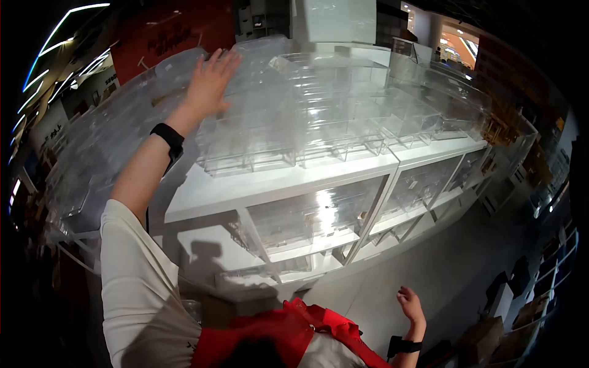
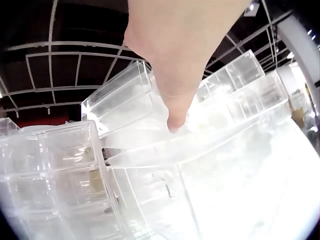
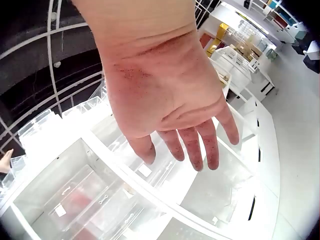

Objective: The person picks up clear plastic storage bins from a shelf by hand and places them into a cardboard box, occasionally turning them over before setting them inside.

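My left hand (image 1: 211, 86) reaches out over a crowd of clear plastic organizers (image 1: 343, 92), its fingers spread and nothing gripped. In the left wrist view the thumb of that hand (image 2: 175, 65) points down among transparent boxes. A clear box with compartments (image 2: 47, 172) stands at the left there, and another divided tray (image 2: 242, 97) lies behind to the right. My right hand (image 1: 411, 305) hangs low at my side, away from the organizers and holding nothing. The right wrist view shows its palm (image 3: 167, 95) with fingers relaxed, in front of the white cabinet.
The organizers stand on a white cabinet (image 1: 282, 184) whose front compartments hold more clear boxes (image 3: 75, 195). Grey floor (image 1: 405, 276) runs along its front. A rack with boxes (image 1: 527, 319) stands at the right, and a red wall (image 1: 172, 30) rises behind.
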Tool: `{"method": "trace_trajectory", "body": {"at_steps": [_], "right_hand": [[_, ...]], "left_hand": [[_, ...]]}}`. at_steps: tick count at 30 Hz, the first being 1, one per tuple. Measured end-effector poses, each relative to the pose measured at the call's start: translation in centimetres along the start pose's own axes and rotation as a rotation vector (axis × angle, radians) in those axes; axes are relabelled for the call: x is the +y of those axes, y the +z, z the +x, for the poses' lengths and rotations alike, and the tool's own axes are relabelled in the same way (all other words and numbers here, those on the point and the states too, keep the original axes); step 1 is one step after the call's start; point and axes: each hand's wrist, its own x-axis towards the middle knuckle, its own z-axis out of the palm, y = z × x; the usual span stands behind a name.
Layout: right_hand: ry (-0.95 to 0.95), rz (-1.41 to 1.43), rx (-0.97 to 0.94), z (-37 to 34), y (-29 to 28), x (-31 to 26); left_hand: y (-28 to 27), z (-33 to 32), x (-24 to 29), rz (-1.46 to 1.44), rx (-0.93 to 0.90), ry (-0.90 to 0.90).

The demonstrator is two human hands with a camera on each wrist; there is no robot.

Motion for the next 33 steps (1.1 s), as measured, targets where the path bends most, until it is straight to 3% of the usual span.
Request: {"method": "trace_trajectory", "body": {"at_steps": [4,6,9,12,15,22,27,33], "right_hand": [[0.151,-0.084,-0.047,-0.9,-0.2,1.6],[0.168,-0.082,-0.033,-1.5,-0.9,2.0],[0.164,-0.067,-0.009,-1.6,-1.7,3.2],[0.152,-0.068,0.014,-1.6,-2.4,3.6],[0.144,-0.065,0.018,-1.5,-2.6,3.6],[0.019,-0.100,-0.081,1.2,-2.0,1.0],[-0.390,-0.192,-0.099,6.0,0.2,-8.3],[-1.118,-0.148,0.012,6.5,7.5,-27.9]], "left_hand": [[2.0,1.6,0.8,0.126,-0.126,-0.043],[1.8,2.3,1.1,0.155,-0.272,-0.132],[1.2,3.5,0.5,0.167,-0.354,-0.175],[1.9,3.7,-1.5,0.200,-0.130,-0.183],[-1.2,4.0,-2.1,0.153,-0.177,-0.283],[-7.0,-0.9,-5.5,0.210,0.060,-0.255],[-13.1,-8.4,-5.1,0.197,0.168,-0.232],[-22.7,-18.8,-2.1,0.246,0.079,-0.210]]}}
